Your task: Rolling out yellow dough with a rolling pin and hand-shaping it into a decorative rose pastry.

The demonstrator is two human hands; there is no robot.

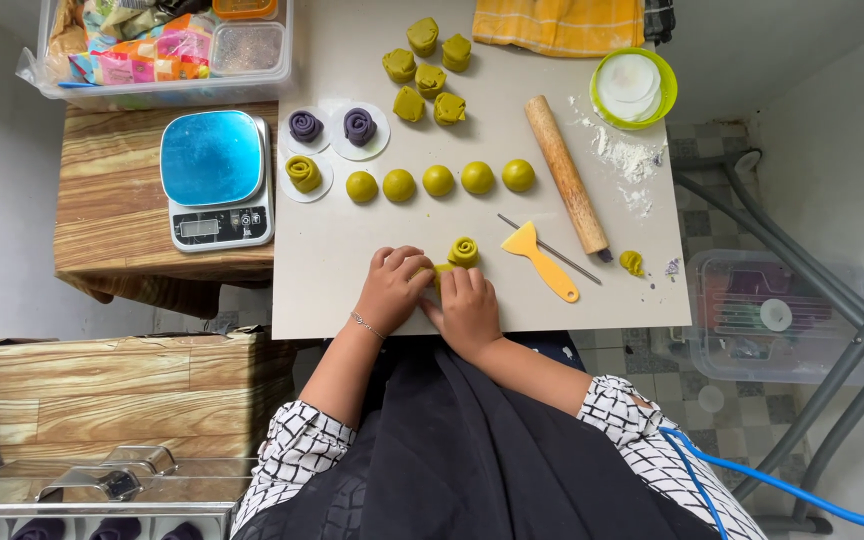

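Green dough everywhere on this pale board, and right at the near edge both hands are pressed together over a small piece of it. The left hand curls its fingers down onto the piece from one side; the right hand cups it from the other, fingertips touching the dough. Most of the piece is hidden under the fingers, so its shape I can't tell.

Just beyond the right hand's fingertips sits a finished green rose, rolled up tight. By my reading this is the rolling step, another strip being coiled into a flower like that one. What comes next, I'd judge, calls for a light touch, so the petals keep their edges.

Farther back, a row of five green balls lies untouched, with folded green pieces behind them. Two purple roses and one green sit on white discs beside the scale. The yellow scraper and rolling pin lie to the right, well apart from the hands.
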